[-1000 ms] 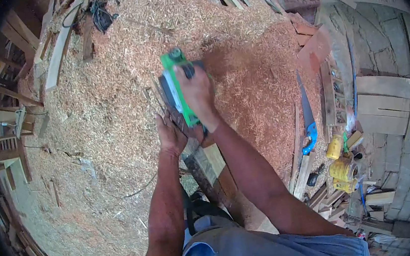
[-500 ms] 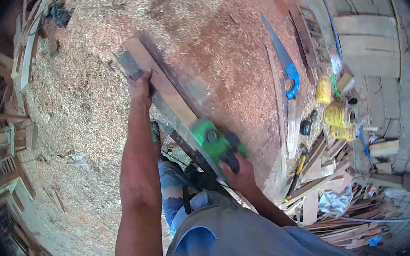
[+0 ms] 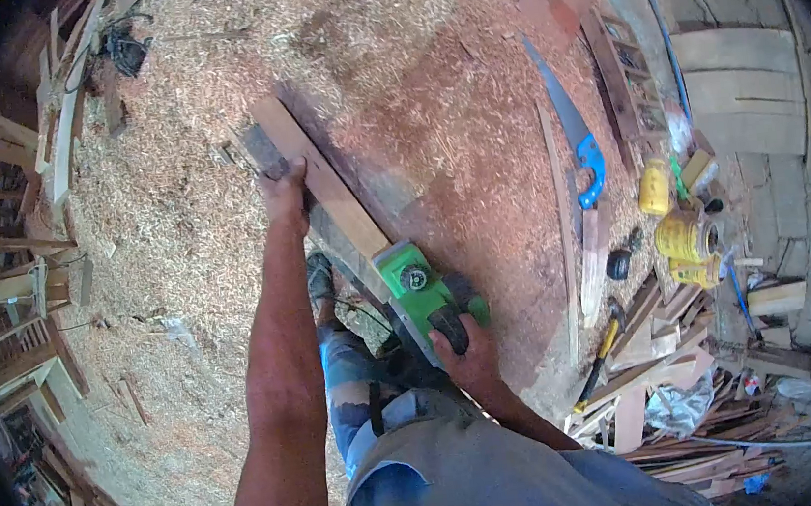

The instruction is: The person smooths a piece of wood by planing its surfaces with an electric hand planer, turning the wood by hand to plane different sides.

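The green power planer [image 3: 412, 287] sits on the near end of the wooden board [image 3: 329, 184], any lettering on it too small to read, and the right hand [image 3: 471, 353] lies at its rear, fingers closed around the black handle. Toward the board's far end, the left hand [image 3: 284, 192] is partly curled, its thumb against the left edge; well apart to the right, a blue-handled saw [image 3: 563, 110] lies on the shavings-covered floor [image 3: 200, 275].
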A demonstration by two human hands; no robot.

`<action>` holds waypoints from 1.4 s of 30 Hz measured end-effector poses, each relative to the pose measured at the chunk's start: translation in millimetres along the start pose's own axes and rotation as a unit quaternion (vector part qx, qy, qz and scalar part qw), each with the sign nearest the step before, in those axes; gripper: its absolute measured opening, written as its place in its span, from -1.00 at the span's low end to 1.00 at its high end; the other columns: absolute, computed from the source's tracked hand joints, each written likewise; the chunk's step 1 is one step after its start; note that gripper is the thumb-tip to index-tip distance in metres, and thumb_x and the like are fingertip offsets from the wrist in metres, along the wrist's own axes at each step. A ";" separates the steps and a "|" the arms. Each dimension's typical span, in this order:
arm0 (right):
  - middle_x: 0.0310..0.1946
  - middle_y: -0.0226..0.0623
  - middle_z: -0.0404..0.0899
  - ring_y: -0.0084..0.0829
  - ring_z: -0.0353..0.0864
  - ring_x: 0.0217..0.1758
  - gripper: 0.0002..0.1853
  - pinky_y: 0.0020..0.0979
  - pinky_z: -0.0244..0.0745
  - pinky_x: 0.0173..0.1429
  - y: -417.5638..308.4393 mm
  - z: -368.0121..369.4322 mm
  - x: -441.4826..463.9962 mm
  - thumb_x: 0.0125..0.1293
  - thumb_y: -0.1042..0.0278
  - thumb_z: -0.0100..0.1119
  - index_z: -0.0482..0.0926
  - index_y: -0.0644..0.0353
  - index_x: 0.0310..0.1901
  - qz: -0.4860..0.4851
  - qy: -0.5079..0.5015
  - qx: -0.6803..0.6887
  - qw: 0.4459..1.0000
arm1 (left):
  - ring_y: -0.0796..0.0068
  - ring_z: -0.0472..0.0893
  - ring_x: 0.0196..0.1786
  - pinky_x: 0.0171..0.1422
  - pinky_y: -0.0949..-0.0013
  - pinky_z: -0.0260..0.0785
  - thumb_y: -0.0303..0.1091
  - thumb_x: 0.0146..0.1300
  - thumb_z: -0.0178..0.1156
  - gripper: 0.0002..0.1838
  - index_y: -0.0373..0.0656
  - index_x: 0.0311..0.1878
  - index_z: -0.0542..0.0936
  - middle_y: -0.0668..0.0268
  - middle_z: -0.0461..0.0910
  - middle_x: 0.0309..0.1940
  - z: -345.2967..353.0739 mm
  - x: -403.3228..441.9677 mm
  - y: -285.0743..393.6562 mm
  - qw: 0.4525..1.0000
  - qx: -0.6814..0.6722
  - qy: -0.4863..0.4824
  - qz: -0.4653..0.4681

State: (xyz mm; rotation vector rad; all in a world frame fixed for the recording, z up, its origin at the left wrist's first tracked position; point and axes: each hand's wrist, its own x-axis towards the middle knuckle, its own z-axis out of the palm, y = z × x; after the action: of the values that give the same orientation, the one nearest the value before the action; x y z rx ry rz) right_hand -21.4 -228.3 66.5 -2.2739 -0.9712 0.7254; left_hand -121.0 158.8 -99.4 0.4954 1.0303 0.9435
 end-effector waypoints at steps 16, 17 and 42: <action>-0.27 0.15 0.72 0.22 0.74 -0.18 -0.54 0.07 0.59 -0.10 -184.3 76.3 207.7 0.41 -0.04 0.48 0.68 0.29 -0.09 -0.130 0.055 -0.007 0.990 | 0.03 0.42 0.57 0.67 -0.11 0.24 0.48 0.63 -0.30 -0.08 -0.12 0.69 0.21 0.10 0.39 0.60 3.8 -45.9 45.8 0.963 -0.255 -0.020 -0.089; -0.27 0.16 0.72 0.23 0.74 -0.17 -0.52 0.08 0.59 -0.09 -192.3 87.4 227.8 0.41 -0.07 0.46 0.68 0.29 -0.07 -0.148 0.060 -0.002 0.987 | 0.03 0.43 0.57 0.67 -0.11 0.23 0.48 0.62 -0.29 -0.07 -0.13 0.69 0.21 0.10 0.39 0.60 1.4 -44.0 44.5 0.962 -0.260 -0.022 -0.084; -0.09 0.18 0.74 0.20 0.75 -0.01 -0.33 0.08 0.63 0.15 79.8 -39.2 -67.9 0.34 -0.14 0.49 0.60 0.29 0.22 0.088 -0.097 -0.023 0.991 | 0.12 0.75 0.06 0.10 0.02 0.69 -0.36 0.50 0.30 -0.51 -0.20 0.41 0.42 0.16 0.67 0.10 16.5 -23.3 12.6 0.999 0.037 -0.008 0.022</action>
State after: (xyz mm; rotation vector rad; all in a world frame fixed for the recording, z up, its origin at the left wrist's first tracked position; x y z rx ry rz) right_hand 1.2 -337.5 58.0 -2.3844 -0.8896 1.0257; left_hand -116.1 147.0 -71.0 0.5880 1.0469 0.9416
